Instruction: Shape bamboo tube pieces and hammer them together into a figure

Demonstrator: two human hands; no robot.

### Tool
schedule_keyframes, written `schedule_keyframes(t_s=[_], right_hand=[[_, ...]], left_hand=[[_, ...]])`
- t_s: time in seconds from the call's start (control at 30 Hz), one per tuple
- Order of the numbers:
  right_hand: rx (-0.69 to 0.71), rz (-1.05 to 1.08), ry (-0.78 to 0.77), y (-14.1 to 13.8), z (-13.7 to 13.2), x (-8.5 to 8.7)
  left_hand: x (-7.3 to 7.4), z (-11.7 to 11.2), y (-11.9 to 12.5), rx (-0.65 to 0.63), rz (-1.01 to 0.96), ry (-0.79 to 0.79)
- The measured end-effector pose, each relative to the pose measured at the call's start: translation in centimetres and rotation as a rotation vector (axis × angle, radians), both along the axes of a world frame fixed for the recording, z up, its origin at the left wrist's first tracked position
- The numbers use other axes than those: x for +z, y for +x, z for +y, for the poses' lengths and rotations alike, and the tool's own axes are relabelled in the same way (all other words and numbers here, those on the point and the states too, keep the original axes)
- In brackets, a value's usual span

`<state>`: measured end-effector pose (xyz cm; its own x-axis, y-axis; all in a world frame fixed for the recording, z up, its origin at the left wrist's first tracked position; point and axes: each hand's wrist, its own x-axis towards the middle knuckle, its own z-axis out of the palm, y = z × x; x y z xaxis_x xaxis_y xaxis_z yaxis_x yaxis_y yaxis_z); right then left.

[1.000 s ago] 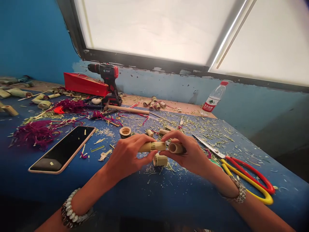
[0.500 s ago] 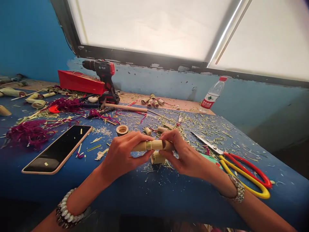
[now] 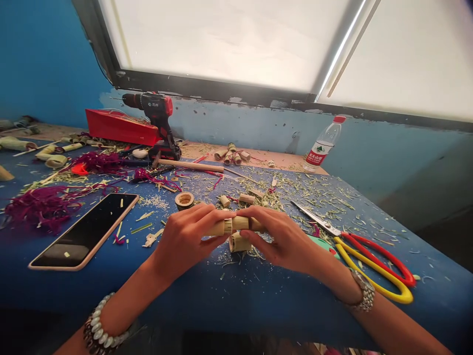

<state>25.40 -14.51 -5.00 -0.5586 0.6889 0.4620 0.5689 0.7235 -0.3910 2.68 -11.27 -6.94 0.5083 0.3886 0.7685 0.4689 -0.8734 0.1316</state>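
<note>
Held level over the front of the blue table are two pale bamboo pieces, end to end. My left hand (image 3: 185, 234) is closed on the left bamboo piece (image 3: 220, 227), fingers above and thumb below. A matching grip by my right hand (image 3: 284, 239) closes on the right bamboo piece (image 3: 242, 223), which has a dark band partly hidden by the fingers. Whether the two are joined or only touch, I cannot tell. Directly underneath lies a short bamboo tube (image 3: 238, 243). Behind my left hand stands a bamboo ring (image 3: 185, 199).
Scissors (image 3: 327, 226) with red and yellow handles lie beside my right forearm; a phone (image 3: 84, 231) lies left. Purple string (image 3: 40, 207), a drill (image 3: 158, 116), a red box (image 3: 120, 127), a wooden handle (image 3: 194, 165) and a bottle (image 3: 320, 147) sit farther back. Shavings litter the table (image 3: 236, 301).
My right fingers have slid left over the bamboo, covering more of its dark band and reaching the meeting point of the pieces. The view has shifted slightly.
</note>
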Motion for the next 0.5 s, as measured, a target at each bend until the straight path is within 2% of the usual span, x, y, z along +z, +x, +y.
schedule_keyframes(t_s=[0.1,0.23,0.43,0.5], right_hand=[[-0.045,0.128,-0.011,0.0,0.0,0.3],[-0.152,0.295,-0.029,-0.2,0.1,0.4],[-0.124,0.081,-0.159,-1.2,0.4,0.3],[-0.124,0.072,-0.201,-1.0,0.5,0.4]], left_hand=[[0.1,-0.2,-0.1,-0.016,-0.078,-0.146],[0.4,-0.3,0.0,-0.085,-0.079,-0.267],[0.3,0.0,0.1,-0.088,-0.135,-0.362],[0.2,0.1,0.1,-0.089,-0.129,-0.365]])
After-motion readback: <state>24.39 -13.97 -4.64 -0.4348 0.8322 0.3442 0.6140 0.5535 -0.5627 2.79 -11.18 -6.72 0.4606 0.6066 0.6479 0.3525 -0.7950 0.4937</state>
